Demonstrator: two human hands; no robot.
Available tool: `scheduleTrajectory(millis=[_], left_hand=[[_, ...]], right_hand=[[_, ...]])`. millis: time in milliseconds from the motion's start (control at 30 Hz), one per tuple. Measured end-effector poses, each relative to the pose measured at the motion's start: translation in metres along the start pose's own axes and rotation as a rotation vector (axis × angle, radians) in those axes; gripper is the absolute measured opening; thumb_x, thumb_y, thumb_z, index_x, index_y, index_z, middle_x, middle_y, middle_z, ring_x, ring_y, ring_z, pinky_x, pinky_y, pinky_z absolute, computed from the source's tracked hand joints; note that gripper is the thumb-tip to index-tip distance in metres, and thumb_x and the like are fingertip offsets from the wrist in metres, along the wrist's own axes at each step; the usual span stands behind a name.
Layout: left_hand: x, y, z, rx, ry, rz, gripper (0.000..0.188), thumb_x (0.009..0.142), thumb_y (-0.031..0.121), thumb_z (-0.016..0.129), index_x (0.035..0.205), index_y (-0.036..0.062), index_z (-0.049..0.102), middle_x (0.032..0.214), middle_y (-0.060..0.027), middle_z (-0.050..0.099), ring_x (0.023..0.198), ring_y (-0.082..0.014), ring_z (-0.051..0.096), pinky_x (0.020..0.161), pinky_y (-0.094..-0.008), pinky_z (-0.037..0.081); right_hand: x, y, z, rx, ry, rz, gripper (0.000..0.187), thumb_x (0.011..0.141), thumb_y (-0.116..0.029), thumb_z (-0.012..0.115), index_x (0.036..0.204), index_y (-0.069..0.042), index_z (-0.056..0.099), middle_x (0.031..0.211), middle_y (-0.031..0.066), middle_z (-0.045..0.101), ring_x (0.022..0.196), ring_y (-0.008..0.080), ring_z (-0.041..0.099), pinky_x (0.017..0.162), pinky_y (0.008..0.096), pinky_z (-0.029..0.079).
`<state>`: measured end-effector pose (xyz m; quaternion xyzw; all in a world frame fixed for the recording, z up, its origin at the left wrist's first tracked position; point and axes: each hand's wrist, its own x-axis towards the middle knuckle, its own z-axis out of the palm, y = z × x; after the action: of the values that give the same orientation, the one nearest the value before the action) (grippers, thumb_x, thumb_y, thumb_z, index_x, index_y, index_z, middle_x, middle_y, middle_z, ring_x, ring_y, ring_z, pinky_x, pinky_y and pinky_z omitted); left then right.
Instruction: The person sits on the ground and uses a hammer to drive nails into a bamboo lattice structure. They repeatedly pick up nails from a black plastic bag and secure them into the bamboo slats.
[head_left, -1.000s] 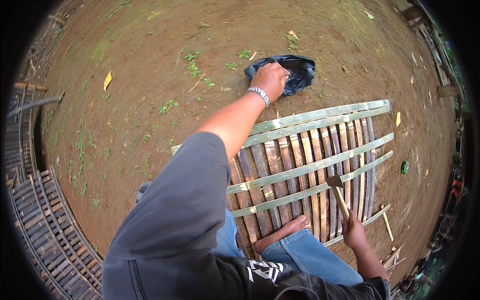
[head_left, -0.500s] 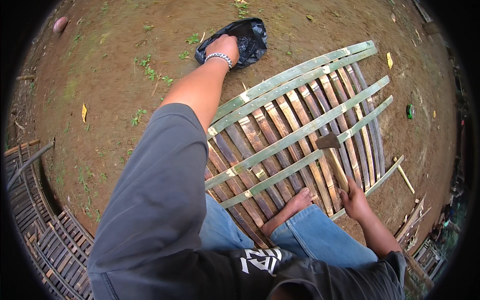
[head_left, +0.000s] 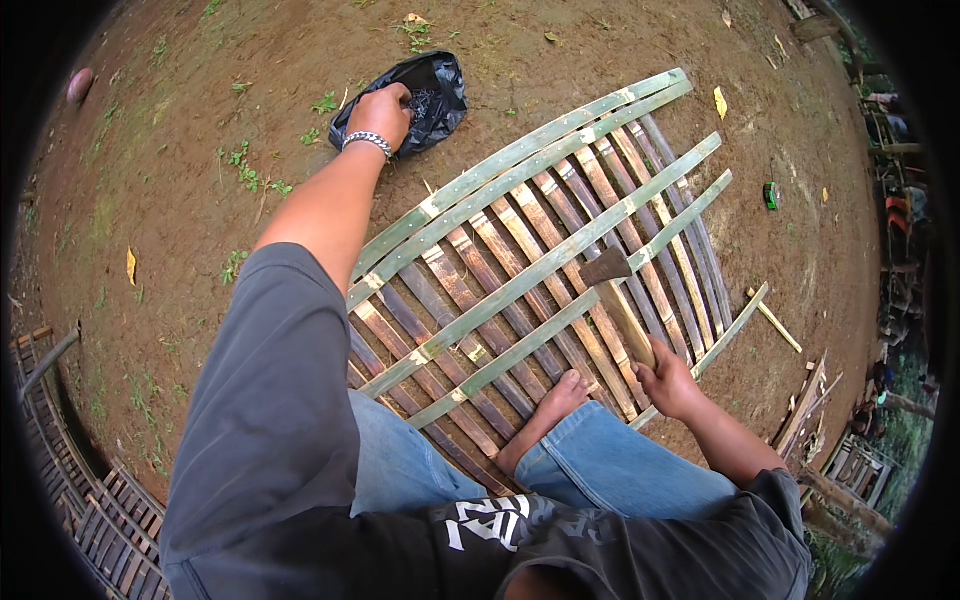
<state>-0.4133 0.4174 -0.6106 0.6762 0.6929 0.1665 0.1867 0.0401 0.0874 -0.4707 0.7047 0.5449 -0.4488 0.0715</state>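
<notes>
My left hand (head_left: 379, 117), with a chain bracelet at the wrist, reaches into the mouth of a black plastic bag (head_left: 449, 82) on the ground. Its fingers are curled, and their tips are largely hidden. Small dark nails (head_left: 425, 104) show in the bag beside them. My right hand (head_left: 670, 384) is closed round the wooden handle of a hatchet (head_left: 627, 323). The hatchet's dark, rusty head is over a bamboo slat panel (head_left: 535, 285), near one of its green cross strips. Brown slats run under these strips, and my bare foot (head_left: 548, 420) rests on the near part.
Bare soil with small weeds surrounds the panel. A small green object (head_left: 770, 195) and a short stick (head_left: 775, 322) lie to its right. Split wood pieces (head_left: 803, 405) are at the lower right. More slatted bamboo panels (head_left: 110, 520) stand at the lower left.
My view has swung a little, so the bag, panel and ground appear farther left. My left hand stays at the bag, and my right hand keeps hold of the hatchet.
</notes>
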Motion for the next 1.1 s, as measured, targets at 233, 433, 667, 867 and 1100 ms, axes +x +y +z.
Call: scheduleTrajectory(millis=[233,433,667,867,1100], left_hand=[[-0.061,0.001,-0.043,-0.56,0.201,0.174,0.019,0.091,0.018,0.076,0.103,0.0037,0.079,0.092,-0.0069,0.079,0.084,-0.0141,0.072,0.078,-0.0289,0.055],[-0.207,-0.08,-0.076,-1.004,0.058,-0.153,0.008,0.094,0.007,0.073,0.098,0.0004,0.072,0.085,-0.0026,0.072,0.077,-0.0115,0.068,0.072,-0.0276,0.056],[-0.354,-0.138,-0.066,-1.009,0.0,-0.561,0.024,0.094,0.009,0.074,0.116,-0.0007,0.074,0.098,-0.005,0.076,0.084,-0.0091,0.068,0.079,-0.0243,0.055],[-0.377,-0.142,-0.046,-0.794,0.095,-0.58,0.019,0.092,0.009,0.075,0.108,-0.0016,0.077,0.092,-0.0051,0.076,0.079,-0.0094,0.069,0.073,-0.0247,0.055],[-0.379,-0.146,-0.03,-0.391,0.303,-0.259,0.01,0.085,0.012,0.079,0.094,0.0069,0.08,0.092,-0.0064,0.075,0.09,-0.0228,0.069,0.083,-0.0364,0.052]], right_hand=[[0.018,0.022,0.017,0.111,0.052,-0.094,0.048,0.099,-0.007,0.065,0.144,0.002,0.048,0.122,0.0241,0.07,0.114,0.0287,0.068,0.099,0.0393,0.052],[0.025,-0.004,0.015,0.111,-0.015,0.012,0.043,0.099,-0.005,0.063,0.14,-0.001,0.051,0.086,0.0091,0.065,0.072,0.0151,0.061,0.067,0.0346,0.051],[0.041,-0.042,0.011,-0.074,-0.112,-0.024,0.047,0.098,-0.007,0.064,0.142,0.0,0.049,0.09,0.0177,0.067,0.077,0.0233,0.065,0.073,0.0385,0.053],[0.044,-0.073,0.02,-0.159,-0.16,-0.111,0.048,0.097,-0.007,0.065,0.142,0.0,0.049,0.1,0.0254,0.069,0.094,0.0348,0.07,0.085,0.0423,0.054],[0.054,-0.132,0.058,-0.241,-0.283,-0.266,0.052,0.096,-0.013,0.067,0.143,-0.002,0.048,0.107,0.0294,0.069,0.102,0.0411,0.071,0.088,0.0435,0.054]])
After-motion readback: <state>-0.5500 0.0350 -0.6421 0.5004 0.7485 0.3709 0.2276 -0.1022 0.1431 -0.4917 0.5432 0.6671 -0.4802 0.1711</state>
